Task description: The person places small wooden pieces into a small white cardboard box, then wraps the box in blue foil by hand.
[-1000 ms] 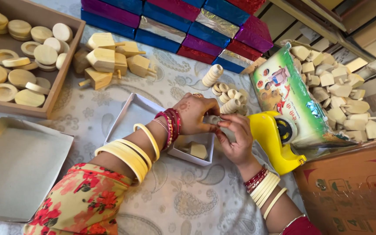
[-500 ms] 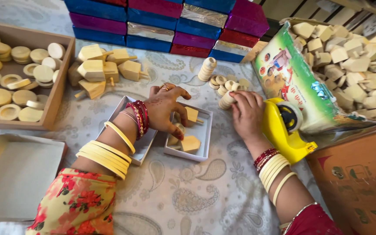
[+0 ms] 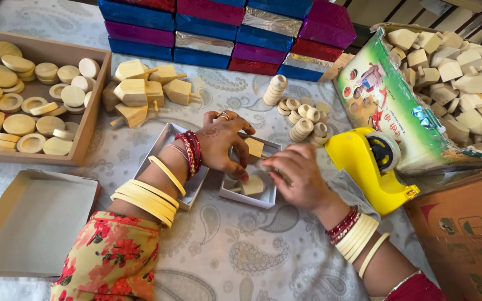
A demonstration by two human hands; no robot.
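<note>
Resting in small white box [image 3: 263,199] with wooden pieces [image 3: 252,185] — left hand [image 3: 225,146] loose-gripped, empty; right hand [image 3: 297,177] grip unclear.

Matt pale wooden pieces [image 3: 135,92], glossy yellow plastic tape dispenser [image 3: 366,170], shiny foil-wrapped boxes [image 3: 207,28].

The left hand [image 3: 224,142] covers much of the small box [image 3: 263,195], so its contents show only in part; what the right hand's [image 3: 297,178] fingers [image 3: 271,163] pinch is hidden. The tray [image 3: 93,120] of discs, the stacked boxes [image 3: 207,28] and the carton [image 3: 464,234] run off the edges
</note>
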